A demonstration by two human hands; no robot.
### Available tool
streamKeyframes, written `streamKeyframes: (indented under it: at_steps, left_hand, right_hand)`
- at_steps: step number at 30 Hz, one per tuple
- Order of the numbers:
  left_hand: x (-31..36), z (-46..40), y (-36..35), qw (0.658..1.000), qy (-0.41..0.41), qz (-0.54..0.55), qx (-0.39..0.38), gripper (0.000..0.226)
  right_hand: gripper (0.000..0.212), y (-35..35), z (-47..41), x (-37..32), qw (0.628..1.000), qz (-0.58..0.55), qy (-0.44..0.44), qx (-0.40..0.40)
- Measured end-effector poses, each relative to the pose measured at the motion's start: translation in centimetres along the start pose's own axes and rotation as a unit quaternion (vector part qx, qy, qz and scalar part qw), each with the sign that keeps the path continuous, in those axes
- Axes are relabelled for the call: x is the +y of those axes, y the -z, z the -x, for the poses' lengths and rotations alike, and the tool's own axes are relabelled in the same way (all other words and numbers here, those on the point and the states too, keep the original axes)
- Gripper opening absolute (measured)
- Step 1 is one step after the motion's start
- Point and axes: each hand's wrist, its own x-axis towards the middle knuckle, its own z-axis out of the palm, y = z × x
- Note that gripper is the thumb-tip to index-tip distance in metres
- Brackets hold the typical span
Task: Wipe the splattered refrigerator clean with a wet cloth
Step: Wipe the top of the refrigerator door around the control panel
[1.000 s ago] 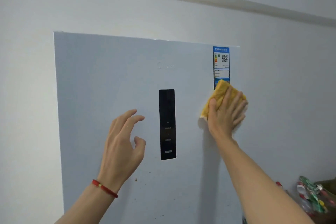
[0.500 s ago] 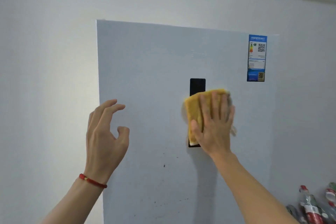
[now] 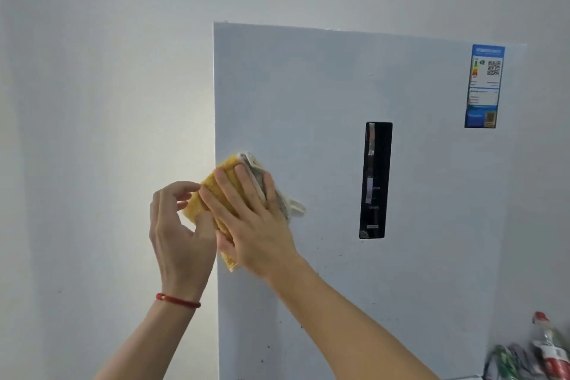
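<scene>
- The yellow cloth (image 3: 216, 191) is being pressed flat against the refrigerator door (image 3: 308, 95) by the right hand (image 3: 249, 219), fingers straight, at the door's left edge.
- The left hand (image 3: 182, 231) is being held loosely curled beside the cloth; contact cannot be told.
- Wiping is judged to be under way; dark specks (image 3: 320, 244) lower down are being left for following passes.

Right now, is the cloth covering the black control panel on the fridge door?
No, the yellow cloth is pressed near the door's left edge, well left of the uncovered black control panel.

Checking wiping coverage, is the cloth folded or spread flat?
Folded: the cloth shows stacked yellow and grey layers under the right hand.
</scene>
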Motion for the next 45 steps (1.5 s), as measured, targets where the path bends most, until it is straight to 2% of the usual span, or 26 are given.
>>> streamKeyframes:
  at_steps: [2,3,6,8,10,12,14,15,16,19,21,24,27,29,32,36,38,45]
  left_hand:
    - [-0.4,-0.3,0.1,0.999,0.047,-0.005,-0.007,0.038]
    - [-0.4,-0.4,0.1,0.996,0.085,-0.005,-0.026,0.039]
    - [-0.8,-0.1,0.5,0.966,0.198,-0.004,-0.168,0.055]
    - [-1.1,0.4,1.0,0.935,0.248,0.037,-0.249,0.069]
    - [-1.1,0.7,1.5,0.912,0.274,0.088,-0.292,0.075]
    - [-0.9,0.9,1.7,0.905,0.271,0.12,-0.306,0.073]
    - [-0.6,1.1,1.7,0.899,0.27,0.16,-0.307,0.065]
    - [-0.5,1.2,1.7,0.897,0.27,0.174,-0.305,0.06]
    - [-0.5,1.3,1.7,0.897,0.267,0.181,-0.302,0.055]
    - [-0.8,1.3,1.5,0.9,0.271,0.188,-0.285,0.046]
    - [-1.2,1.2,1.4,0.896,0.286,0.189,-0.282,0.054]
    - [-2.3,1.8,1.4,0.9,0.295,0.166,-0.275,0.061]
    - [-2.6,4.0,1.2,0.923,0.29,0.115,-0.223,0.063]
    - [-2.2,5.6,1.0,0.939,0.267,0.068,-0.206,0.061]
    - [-1.3,7.8,-0.1,0.956,0.21,0.015,-0.204,0.071]
    - [0.9,9.2,-2.3,0.981,0.054,-0.051,-0.18,0.071]
    - [2.2,9.7,-3.7,0.98,0.009,-0.055,-0.19,0.069]
    - [4.6,13.1,-7.6,0.972,-0.049,-0.093,-0.213,0.071]
  right_hand:
    - [0.07,0.5,1.3,2.6,1.0,0.016,0.024,-0.001]
    - [0.07,0.8,2.3,4.2,1.0,0.02,0.001,0.012]
    - [0.072,1.4,7.3,10.1,0.987,0.051,-0.144,0.046]
    - [0.075,1.7,11.4,13.9,0.959,0.04,-0.277,0.042]
    - [0.077,2.1,14.5,16.7,0.904,-0.002,-0.424,0.047]
    - [0.076,2.2,15.3,17.9,0.825,-0.049,-0.558,0.072]
    - [0.076,1.9,13.7,16.4,0.763,-0.067,-0.635,0.1]
    - [0.076,1.7,12.5,14.7,0.763,-0.062,-0.635,0.105]
    - [0.076,1.4,11.1,12.4,0.785,-0.051,-0.609,0.104]
    - [0.076,0.1,7.1,3.5,0.9,-0.04,-0.429,0.062]
    - [0.075,-1.0,5.5,-2.1,0.951,-0.035,-0.307,0.025]
    - [0.074,-1.9,5.4,-5.1,0.983,-0.022,-0.177,-0.033]
    - [0.07,-1.4,7.8,-1.3,0.996,0.004,-0.085,-0.04]
    - [0.072,-0.9,10.1,2.5,0.994,0.024,-0.101,-0.039]
    - [0.077,0.5,14.6,8.5,0.976,0.048,-0.209,-0.048]
    - [0.081,2.4,19.0,15.4,0.951,0.044,-0.299,-0.059]
    - [0.082,3.2,20.4,18.2,0.939,0.032,-0.336,-0.066]
    - [0.081,4.9,25.4,25.3,0.899,-0.021,-0.431,-0.071]
